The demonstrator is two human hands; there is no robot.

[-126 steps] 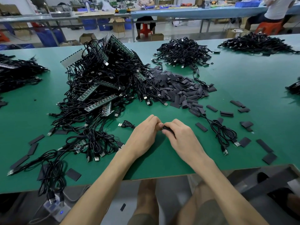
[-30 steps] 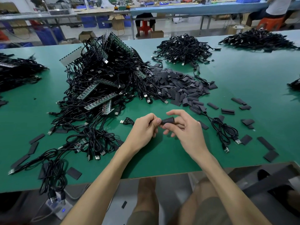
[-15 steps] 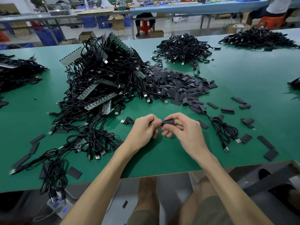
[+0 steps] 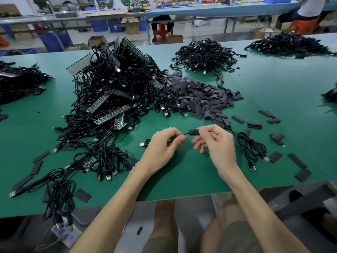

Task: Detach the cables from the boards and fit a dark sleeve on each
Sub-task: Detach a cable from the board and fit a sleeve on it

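My left hand (image 4: 162, 147) pinches a thin black cable (image 4: 185, 133) between thumb and forefinger just above the green table (image 4: 182, 176). My right hand (image 4: 217, 143) grips a short dark sleeve (image 4: 193, 132) that sits on that cable, a finger's width from my left fingertips. The cable's USB plug (image 4: 142, 144) pokes out to the left of my left hand. A big heap of black cables and green boards (image 4: 116, 99) lies to the far left. Beside it spreads a pile of loose dark sleeves (image 4: 198, 97).
Two coiled cables (image 4: 252, 148) lie right of my right hand, with stray sleeves (image 4: 274, 157) scattered around. More cable heaps (image 4: 206, 54) sit at the far side and left edge. A power strip (image 4: 66, 234) hangs below the front edge. People sit at a far bench.
My hands have drawn slightly apart, exposing a short length of cable between them, and the sleeve has moved right with my right hand.
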